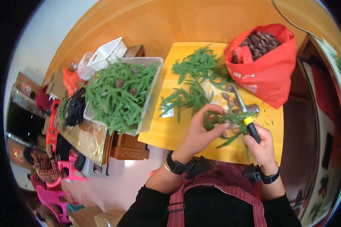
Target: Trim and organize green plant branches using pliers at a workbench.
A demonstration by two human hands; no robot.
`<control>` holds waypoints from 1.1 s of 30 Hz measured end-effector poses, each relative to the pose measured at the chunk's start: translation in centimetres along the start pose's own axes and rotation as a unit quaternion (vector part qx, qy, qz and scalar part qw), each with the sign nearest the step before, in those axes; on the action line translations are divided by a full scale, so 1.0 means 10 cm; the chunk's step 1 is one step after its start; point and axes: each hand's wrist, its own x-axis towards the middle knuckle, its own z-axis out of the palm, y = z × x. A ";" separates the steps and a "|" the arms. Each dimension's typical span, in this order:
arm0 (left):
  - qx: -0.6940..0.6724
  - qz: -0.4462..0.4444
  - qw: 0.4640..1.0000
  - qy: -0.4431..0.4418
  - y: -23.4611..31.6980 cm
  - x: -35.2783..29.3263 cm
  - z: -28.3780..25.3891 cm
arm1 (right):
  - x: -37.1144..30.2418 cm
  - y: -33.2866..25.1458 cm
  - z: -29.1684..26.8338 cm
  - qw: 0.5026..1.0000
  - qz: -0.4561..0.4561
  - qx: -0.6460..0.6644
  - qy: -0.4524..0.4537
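My left hand [201,130] pinches a green fir-like sprig [225,120] over the yellow table [166,130]. My right hand [260,145] grips a tool with a yellow and black handle [250,125], its metal shaft pointing away over the sprig. Loose pine cones [228,99] lie on the table just beyond the hands. More green sprigs [195,81] are spread further back on the table.
A red bag [271,75] full of pine cones stands at the table's right end. A grey tray [152,94] heaped with green sprigs and some cones sits to the left. A white basket [110,51], a wooden stool [129,147] and pink chairs [60,178] are at left.
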 end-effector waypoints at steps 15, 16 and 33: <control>0.049 0.034 0.993 0.101 1.19 -0.20 -0.89 | -0.21 0.58 -0.26 0.995 0.005 0.009 0.104; 0.059 0.043 0.992 0.106 1.31 -0.21 -1.01 | -0.22 0.61 -0.26 0.994 0.003 0.011 0.106; 0.627 0.163 0.691 0.321 1.97 0.19 -2.55 | -0.25 0.73 -0.28 0.998 -0.016 -0.030 0.046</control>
